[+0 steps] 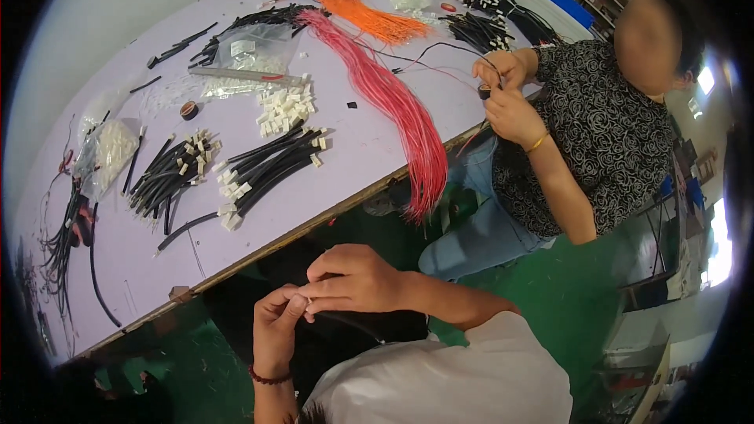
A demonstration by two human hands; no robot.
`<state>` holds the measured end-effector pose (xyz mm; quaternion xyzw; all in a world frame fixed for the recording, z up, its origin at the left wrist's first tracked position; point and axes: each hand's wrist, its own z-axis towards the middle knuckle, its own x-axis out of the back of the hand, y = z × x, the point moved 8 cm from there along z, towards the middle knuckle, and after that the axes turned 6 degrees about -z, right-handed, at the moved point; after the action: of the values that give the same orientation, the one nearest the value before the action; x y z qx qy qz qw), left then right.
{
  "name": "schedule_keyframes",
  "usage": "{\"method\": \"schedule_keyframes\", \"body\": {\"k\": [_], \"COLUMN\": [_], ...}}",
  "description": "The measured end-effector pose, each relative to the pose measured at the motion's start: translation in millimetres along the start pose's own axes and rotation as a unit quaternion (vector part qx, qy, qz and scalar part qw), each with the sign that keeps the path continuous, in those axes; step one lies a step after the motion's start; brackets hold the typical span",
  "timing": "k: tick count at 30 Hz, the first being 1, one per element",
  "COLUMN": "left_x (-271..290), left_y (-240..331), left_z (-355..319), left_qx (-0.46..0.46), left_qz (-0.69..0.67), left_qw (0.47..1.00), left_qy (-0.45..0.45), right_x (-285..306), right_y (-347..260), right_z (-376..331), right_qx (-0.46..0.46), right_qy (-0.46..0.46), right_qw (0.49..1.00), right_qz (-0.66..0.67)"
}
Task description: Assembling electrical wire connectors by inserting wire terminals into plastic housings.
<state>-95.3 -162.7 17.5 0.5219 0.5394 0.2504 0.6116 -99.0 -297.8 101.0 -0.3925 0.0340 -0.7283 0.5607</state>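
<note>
My left hand (276,316), with a dark beaded bracelet at the wrist, meets my right hand (352,281) in front of my body, off the table's front edge. The fingertips of both are closed and pressed together. A tiny pale bit shows between them, too small and covered to name. On the table (357,165) beyond my hands lie a bundle of short black cables with white connectors (275,165) and a second such bundle (173,169). A single black cable (187,231) lies nearest the edge.
White connectors (284,110) are heaped behind the cables, beside a clear bag (255,59) and a steel ruler (247,75). Pink wires (393,110) hang over the edge; orange wires (365,16) lie farther back. A co-worker (593,126) at the right handles a black wire and tape roll.
</note>
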Motion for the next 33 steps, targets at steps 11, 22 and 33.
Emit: {"method": "schedule_keyframes", "body": {"k": [11,22,33], "left_x": [0.6,9.9,1.4], "left_y": [12.1,5.2,-3.5], "left_z": [6.0,-4.7,-9.9], "left_qx": [-0.037,-0.019,0.02], "left_qz": [-0.039,-0.139,-0.145], "left_qw": [0.996,0.986,0.987], "left_qy": [0.074,0.09,0.07], "right_x": [12.4,-6.3,-4.4], "right_y": [20.8,-7.6,1.9], "right_z": [3.2,11.6,6.2], "right_qx": [-0.153,0.006,0.004], "right_qy": [0.025,0.004,-0.033], "right_qw": [0.987,0.995,0.999], "right_qz": [0.04,-0.095,0.011]}}
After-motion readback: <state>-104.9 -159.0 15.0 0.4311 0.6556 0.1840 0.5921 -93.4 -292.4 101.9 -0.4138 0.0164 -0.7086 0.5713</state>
